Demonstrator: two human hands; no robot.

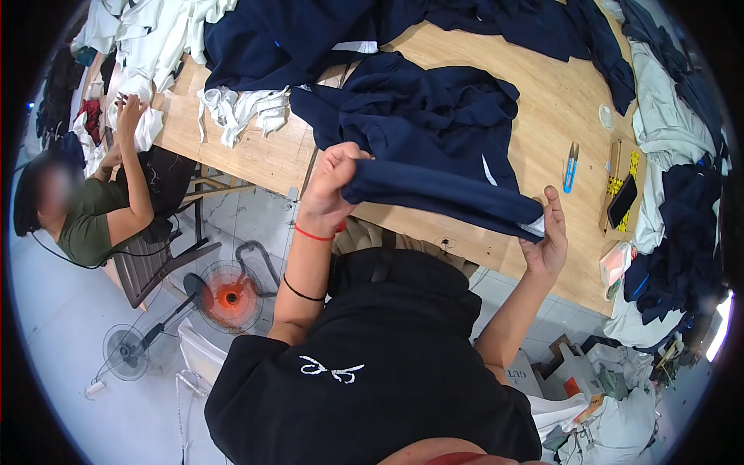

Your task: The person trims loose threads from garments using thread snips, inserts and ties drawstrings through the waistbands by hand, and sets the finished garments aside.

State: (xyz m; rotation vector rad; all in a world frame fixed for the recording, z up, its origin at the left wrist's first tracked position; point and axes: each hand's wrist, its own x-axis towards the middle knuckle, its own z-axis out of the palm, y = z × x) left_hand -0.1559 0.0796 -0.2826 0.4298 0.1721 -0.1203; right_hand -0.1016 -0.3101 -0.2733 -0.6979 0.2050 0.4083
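Navy cloth (442, 194) is being held taut, left hand (332, 184) clamping one end, right hand (549, 246) gripping the other; snips (570, 173) are lying beyond the right hand.

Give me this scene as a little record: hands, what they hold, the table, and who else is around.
Left hand: grips one end of a navy fabric band
Right hand: holds the other end, beside a white patch
Band: stretched between both hands
Wooden table: navy garment, white cloth strips, blue-handled snips
Co-worker: seated on the left
Floor: fan
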